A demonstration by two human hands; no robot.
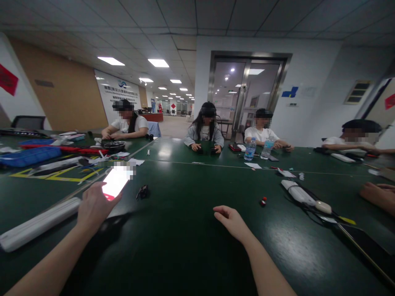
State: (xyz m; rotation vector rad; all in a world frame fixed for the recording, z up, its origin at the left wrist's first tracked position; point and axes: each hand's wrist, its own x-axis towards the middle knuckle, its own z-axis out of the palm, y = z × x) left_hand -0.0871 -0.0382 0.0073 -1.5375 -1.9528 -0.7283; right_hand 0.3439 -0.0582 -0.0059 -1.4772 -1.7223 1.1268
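My left hand (94, 206) is raised over the dark green table (185, 230) and grips a phone (116, 181) with a bright lit screen facing up. My right hand (231, 220) rests low over the table near the middle, fingers loosely curled with nothing visible in them. A small black clip-like object (142, 191) lies just right of the phone. A tiny red and black piece (263, 201) lies on the table beyond my right hand.
A white power strip (37, 224) lies at the left, another with cables (304, 196) at the right. Several people sit along the far side with two water bottles (249, 149). Blue trays (29, 156) stand far left. Another person's hand (378, 196) enters at right.
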